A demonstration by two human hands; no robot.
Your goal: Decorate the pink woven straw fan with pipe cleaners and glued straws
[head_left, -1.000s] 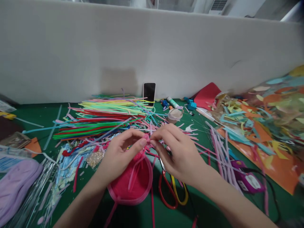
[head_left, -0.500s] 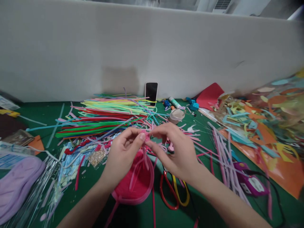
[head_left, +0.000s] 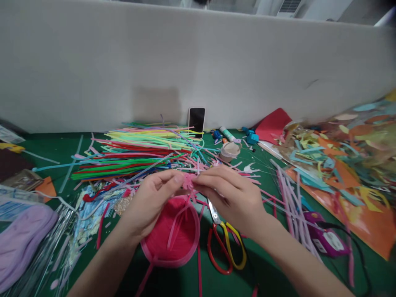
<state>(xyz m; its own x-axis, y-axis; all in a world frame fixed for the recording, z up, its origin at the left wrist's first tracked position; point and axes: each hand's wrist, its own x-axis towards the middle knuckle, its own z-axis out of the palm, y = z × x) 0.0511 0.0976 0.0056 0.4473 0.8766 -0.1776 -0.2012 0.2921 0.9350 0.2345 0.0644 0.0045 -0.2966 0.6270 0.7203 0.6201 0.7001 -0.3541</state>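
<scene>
Between both hands is a small pink piece of bent pipe cleaner (head_left: 188, 181), pinched at its left side by the thumb and fingers of my left hand (head_left: 156, 200). My right hand (head_left: 233, 198) grips its right side with fingertips pressed together. Just below hangs or lies a round red disc with a pink pipe cleaner rim (head_left: 173, 235); loose pink strands run across it. Whether it is joined to the held piece I cannot tell. Scissors (head_left: 227, 247) with red and yellow handles lie on the table under my right hand, blades partly covered.
Bundles of coloured pipe cleaners (head_left: 139, 152) lie behind my hands. A phone (head_left: 197, 119) leans on the white partition (head_left: 198, 62). To the right are lilac pipe cleaners (head_left: 293, 210), a purple device (head_left: 328, 237) and paper scraps (head_left: 337, 161). Lilac foam-like shapes (head_left: 24, 239) sit at left.
My right hand's fingers have drawn together around the pink piece, with its back turned more toward me. The scissor blades now show more. The red disc has shifted slightly left.
</scene>
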